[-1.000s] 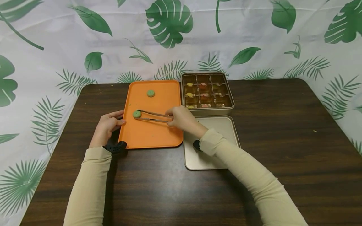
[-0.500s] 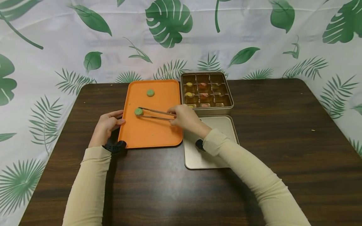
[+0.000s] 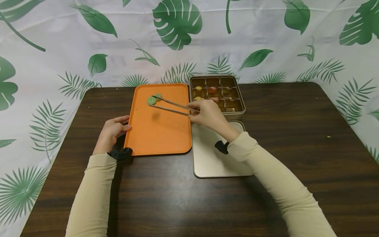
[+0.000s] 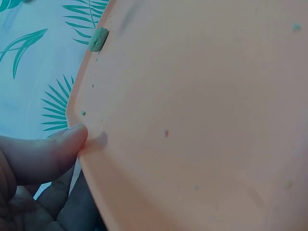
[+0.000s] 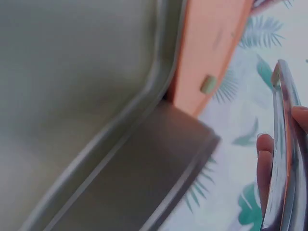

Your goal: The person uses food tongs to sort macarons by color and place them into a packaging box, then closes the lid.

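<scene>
While the right hand [image 3: 208, 114] pinched slim silver metal tongs [image 3: 177, 104], a round green macaron [image 3: 151, 100] was held between their tips over a smooth orange rectangular tray [image 3: 160, 136].

Left of the head view's upper centre, the held macaron partly overlapped a second round green macaron [image 3: 159, 96] near the tray's far edge; whether the two touched could not be told. The right hand's grip was closed around the tongs; at left of centre, the left hand [image 3: 111, 133] had its grip on the tray's left rim, thumb on top. Upper right of centre stood a square gold metal tin [image 3: 234, 116] whose glossy brown compartment insert [image 3: 228, 83] held yellow pieces [image 3: 198, 88] and pink pieces [image 3: 212, 89]; below it, a flat gold metal lid [image 3: 207, 161] lay on a dark brown wood-grain table [image 3: 165, 197].
</scene>
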Demonstrator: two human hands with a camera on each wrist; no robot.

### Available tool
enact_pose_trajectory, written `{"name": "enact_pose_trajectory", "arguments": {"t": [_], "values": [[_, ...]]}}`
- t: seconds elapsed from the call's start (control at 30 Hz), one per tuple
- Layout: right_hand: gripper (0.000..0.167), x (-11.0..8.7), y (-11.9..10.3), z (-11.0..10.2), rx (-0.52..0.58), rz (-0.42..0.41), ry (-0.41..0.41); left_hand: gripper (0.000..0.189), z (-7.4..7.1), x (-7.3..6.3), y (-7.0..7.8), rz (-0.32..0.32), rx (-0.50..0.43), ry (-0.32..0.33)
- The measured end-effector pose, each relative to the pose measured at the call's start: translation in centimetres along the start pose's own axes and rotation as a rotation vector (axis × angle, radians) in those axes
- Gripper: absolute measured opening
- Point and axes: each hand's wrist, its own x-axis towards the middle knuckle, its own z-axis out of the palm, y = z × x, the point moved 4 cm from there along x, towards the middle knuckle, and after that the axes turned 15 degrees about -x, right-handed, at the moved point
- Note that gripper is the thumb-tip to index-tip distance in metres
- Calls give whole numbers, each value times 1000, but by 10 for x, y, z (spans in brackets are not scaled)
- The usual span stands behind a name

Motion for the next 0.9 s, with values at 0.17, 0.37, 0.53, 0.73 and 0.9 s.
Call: {"name": "enact_pose_trajectory", "arguments": {"t": [0.17, 0.37, 0.53, 0.73, 0.9], "values": [[36, -10, 12, -20, 27, 10, 58, 56, 0, 1, -1, -5, 1, 13], [34, -20, 35, -43, -11, 41, 148, 56, -1, 3, -1, -10, 6, 31], [33, -30, 61, -57, -54, 110, 190, 55, -1, 3, -1, -19, 9, 47], [35, -45, 86, -68, -44, 184, 193, 56, 0, 3, -2, -26, -7, 48], [35, -56, 106, -71, -41, 223, 199, 56, 0, 2, -2, -26, 1, 48]]}}
